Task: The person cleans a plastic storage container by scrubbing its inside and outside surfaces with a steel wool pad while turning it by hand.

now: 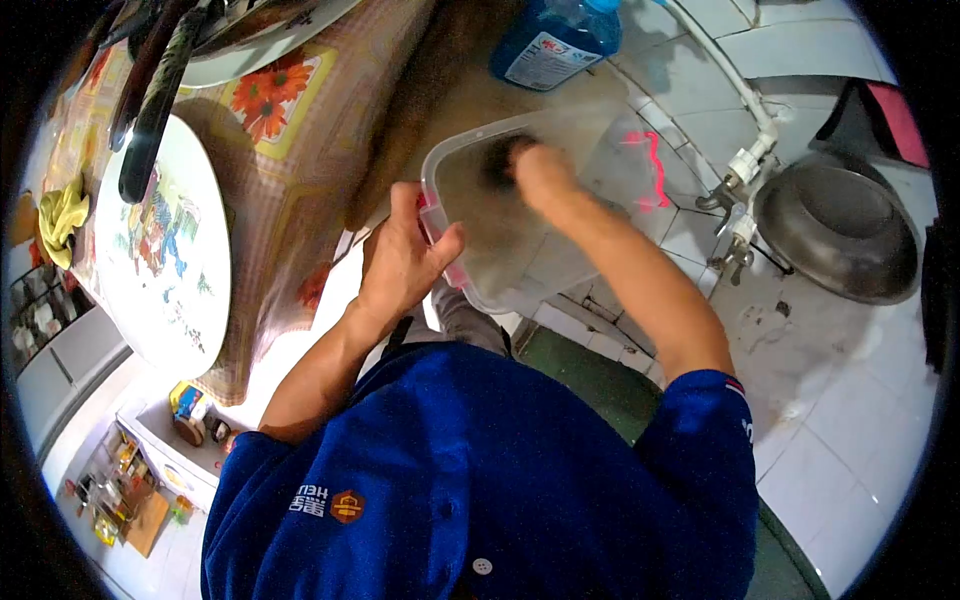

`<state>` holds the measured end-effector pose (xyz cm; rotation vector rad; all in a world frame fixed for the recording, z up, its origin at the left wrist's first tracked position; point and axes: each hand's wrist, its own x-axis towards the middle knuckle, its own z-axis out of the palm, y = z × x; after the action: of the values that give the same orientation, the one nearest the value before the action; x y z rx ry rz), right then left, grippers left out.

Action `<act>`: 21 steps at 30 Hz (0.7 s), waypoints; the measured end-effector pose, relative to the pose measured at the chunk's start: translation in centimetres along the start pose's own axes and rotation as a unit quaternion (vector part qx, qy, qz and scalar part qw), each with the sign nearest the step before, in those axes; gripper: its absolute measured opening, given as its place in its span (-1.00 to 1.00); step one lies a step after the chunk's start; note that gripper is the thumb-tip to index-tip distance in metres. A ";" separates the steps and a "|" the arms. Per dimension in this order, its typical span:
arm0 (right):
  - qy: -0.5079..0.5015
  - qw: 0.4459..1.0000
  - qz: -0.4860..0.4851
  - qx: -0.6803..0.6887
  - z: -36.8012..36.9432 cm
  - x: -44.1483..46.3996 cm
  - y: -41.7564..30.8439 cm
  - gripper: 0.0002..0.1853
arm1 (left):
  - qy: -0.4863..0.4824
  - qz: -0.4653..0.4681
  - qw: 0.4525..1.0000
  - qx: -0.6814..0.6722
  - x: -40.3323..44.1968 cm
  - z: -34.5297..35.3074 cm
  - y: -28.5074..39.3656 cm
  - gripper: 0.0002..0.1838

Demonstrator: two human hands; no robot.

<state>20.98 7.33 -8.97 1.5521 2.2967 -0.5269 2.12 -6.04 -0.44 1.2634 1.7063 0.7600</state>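
A clear plastic box (482,232) with pink clips is tilted in front of my body. My left hand (405,250) grips its near left rim, the thumb and fingers closed around the edge beside a pink clip. Inside the box, my right hand (545,178) is smeared by motion. A dark, roundish thing (503,160) sits at its fingertips, pressed near the box's inner surface. That thing is too blurred to name, and the fingers around it are partly hidden.
A bottle of blue liquid (560,42) stands beyond the box. To the right are wall taps (735,200) and a dark metal pan (840,228). On the left, a patterned cloth (290,190) covers a table holding a large decorated plate (165,255) and a black-handled pan (160,110).
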 end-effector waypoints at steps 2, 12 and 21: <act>-0.007 0.998 -0.033 -0.051 -0.4 -0.2 4.1 -0.89 | 0.012 0.022 1.000 -0.014 0.0 0.1 -0.1 -0.47; 0.106 0.984 -0.142 0.018 1.9 1.3 1.0 -0.85 | 0.024 0.033 0.999 0.008 0.1 0.3 -0.4 -0.48; 0.061 0.969 -0.154 0.183 8.1 0.1 2.2 -0.87 | 0.011 -0.007 1.000 0.001 0.1 0.4 0.1 -0.48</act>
<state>23.44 4.40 -16.39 1.4115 2.6727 -1.0097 2.53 -5.88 -0.55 1.2476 1.7322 0.7670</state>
